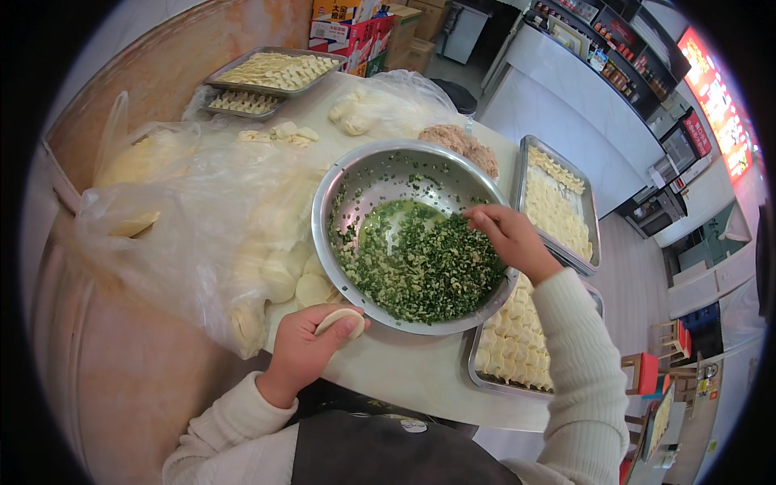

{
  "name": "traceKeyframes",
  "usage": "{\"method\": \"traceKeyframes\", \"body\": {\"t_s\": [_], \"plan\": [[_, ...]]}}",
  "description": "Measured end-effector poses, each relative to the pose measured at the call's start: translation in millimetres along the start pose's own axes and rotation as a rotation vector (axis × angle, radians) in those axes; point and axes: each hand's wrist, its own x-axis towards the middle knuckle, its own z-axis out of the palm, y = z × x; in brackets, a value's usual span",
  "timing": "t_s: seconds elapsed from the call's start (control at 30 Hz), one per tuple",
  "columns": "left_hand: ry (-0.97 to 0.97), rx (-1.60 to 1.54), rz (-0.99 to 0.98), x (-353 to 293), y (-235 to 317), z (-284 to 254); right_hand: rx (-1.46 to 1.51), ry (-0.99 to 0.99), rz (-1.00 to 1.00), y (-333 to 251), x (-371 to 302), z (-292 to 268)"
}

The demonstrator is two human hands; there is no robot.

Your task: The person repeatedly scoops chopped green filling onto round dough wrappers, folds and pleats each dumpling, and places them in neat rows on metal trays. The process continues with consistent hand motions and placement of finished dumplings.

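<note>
Head view: left hand [303, 349] clamped on round pale dough wrapper [343, 322], just beside wide silver metal bowl [380, 171]; right hand [509, 236] apart, at chopped green filling [440, 271], grip unclear. Best: wrapper edge dry, modest portion, well drained.

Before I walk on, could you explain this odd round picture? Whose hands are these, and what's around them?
No machine here: these are a person's bare hands, seen from a wide fisheye camera worn on the head, which bends straight edges. The left hand holds a round dough wrapper. The right hand is over the chopped green filling in a metal bowl; whether it grips anything is unclear. Also on the pale table are clear plastic bags and a pinkish heap. Dumplings fill a tray nearby.
</note>
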Motion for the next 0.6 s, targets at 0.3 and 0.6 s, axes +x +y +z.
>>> {"method": "traceKeyframes", "body": {"t_s": [0.3,0.6], "plan": [[0.143,-0.519,-0.159,10,5,4,-0.098,-0.075,-0.185,-24,-63,24],[0.200,-0.623,-0.204,27,5,14,-0.106,0.380,-0.216,-66,-170,85]]}}
